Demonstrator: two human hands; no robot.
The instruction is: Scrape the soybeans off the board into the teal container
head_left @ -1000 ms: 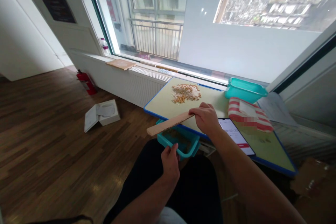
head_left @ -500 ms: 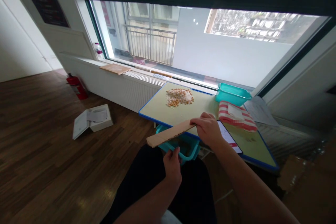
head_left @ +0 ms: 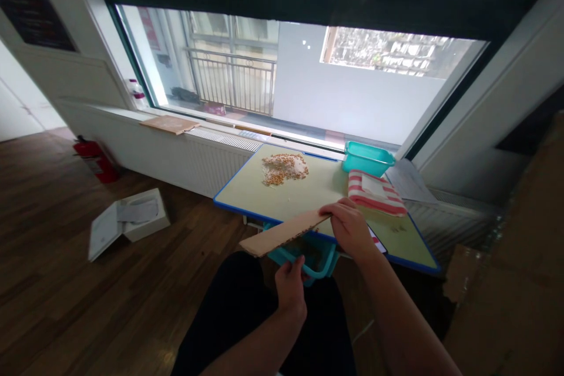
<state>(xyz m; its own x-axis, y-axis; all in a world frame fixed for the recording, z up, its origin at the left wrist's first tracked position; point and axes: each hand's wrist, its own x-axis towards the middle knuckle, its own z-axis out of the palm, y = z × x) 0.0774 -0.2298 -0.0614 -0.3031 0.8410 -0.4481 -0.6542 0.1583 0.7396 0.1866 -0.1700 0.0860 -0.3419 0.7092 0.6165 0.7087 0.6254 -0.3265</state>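
Clenched on the right-hand end of a flat wooden strip (head_left: 282, 234), my right hand (head_left: 350, 228) has its fingers over the top face and rests at the front edge of the table (head_left: 247, 194). The strip slants out to my left and slightly down, past the blue table edge and above the teal tub (head_left: 325, 259). My left hand (head_left: 291, 285) grasps that tub by its near rim, thumb on top, and holds it just under the table's front edge, over my lap.

Against a second ago, both grips are the same and the strip lies at much the same slant. What differs is mostly the view: my head has lifted and turned to the right, so the table sits lower and smaller and more of the window shows. The tub's inside, open to view a second ago, is now largely covered by the strip and my left hand. The phone (head_left: 378, 241), whose screen showed broadly beside my right wrist, is down to a sliver behind that wrist.

Farther back on the table, the grain pile (head_left: 282, 167) lies as it did, well apart from my hands. The second teal tub (head_left: 367, 158) stands at the far right corner with the striped cloth (head_left: 374, 192) just in front of it. On the floor to the left are the white box (head_left: 127, 223) and the fire extinguisher (head_left: 94, 158).
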